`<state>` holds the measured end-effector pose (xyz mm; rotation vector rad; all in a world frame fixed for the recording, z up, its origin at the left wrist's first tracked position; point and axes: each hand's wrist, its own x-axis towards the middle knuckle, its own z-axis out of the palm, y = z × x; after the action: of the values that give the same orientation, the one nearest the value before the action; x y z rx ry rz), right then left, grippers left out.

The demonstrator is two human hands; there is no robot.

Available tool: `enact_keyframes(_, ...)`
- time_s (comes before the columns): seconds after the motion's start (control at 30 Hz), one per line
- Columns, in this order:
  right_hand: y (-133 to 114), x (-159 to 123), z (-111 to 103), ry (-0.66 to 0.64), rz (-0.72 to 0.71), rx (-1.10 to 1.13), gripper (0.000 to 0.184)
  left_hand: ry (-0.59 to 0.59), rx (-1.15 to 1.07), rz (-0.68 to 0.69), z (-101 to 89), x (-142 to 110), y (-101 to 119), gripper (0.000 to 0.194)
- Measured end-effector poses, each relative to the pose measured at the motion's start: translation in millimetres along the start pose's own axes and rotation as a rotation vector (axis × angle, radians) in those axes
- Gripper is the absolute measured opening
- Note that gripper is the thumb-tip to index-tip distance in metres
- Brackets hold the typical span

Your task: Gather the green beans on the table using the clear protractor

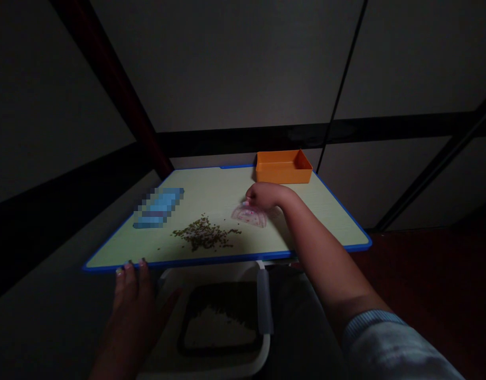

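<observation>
My right hand reaches over the pale table with its fingers closed on the top edge of a clear half-round plastic piece, which stands on the tabletop. Just left of that piece lies a scatter of small brown grains. My left hand is below the table's near blue edge, fingers stretched out, resting on the rim of a white container with a dark inside that holds more grains.
An orange open box stands at the table's far edge. A blue blurred object lies at the left of the table. A dark post rises behind the table's far left corner. The room is dim.
</observation>
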<state>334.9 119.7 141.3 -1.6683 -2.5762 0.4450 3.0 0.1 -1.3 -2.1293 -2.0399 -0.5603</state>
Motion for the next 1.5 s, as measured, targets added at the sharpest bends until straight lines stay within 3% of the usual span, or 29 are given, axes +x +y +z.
enact_keyframes(0.1,-4,2,4,-0.022,0.032,-0.043,0.024,0.000,-0.002,-0.002,-1.6,-1,1,0.088)
enact_keyframes(0.3,-4,3,7,-0.055,-0.045,-0.021,0.024,0.005,-0.010,-0.002,0.5,-1,0,0.088)
enact_keyframes(0.77,-10,-4,6,-0.272,-0.162,0.099,0.020,0.001,0.000,0.005,-3.8,0,5,0.087)
enact_keyframes(1.1,1,-11,-5,-0.296,-0.113,0.079,0.021,0.041,0.026,0.042,0.7,-2,2,0.086)
enact_keyframes(1.5,6,-9,-5,-0.427,0.023,0.112,0.041,0.069,-0.002,0.016,1.7,2,12,0.093)
